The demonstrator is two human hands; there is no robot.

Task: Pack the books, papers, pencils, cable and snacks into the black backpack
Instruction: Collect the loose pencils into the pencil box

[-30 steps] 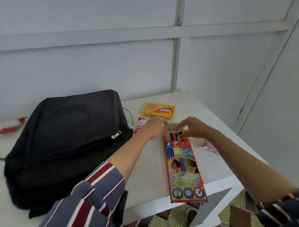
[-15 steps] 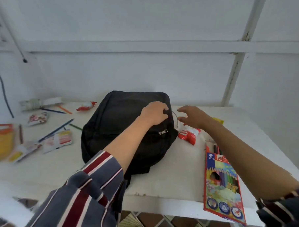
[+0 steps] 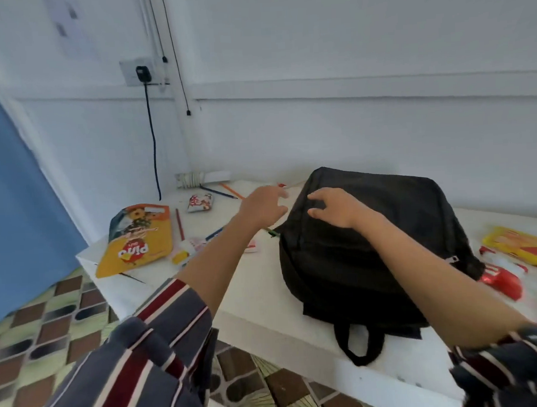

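Both hands empty with fingers spread, right hand (image 3: 335, 209) resting on the closed black backpack (image 3: 370, 248) at centre frame, left hand (image 3: 262, 205) alongside; packing apparently not started, zip must be opened next.

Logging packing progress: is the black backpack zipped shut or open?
Appears shut: black backpack lies flat, no gap visible; the zipper itself is hard to see.
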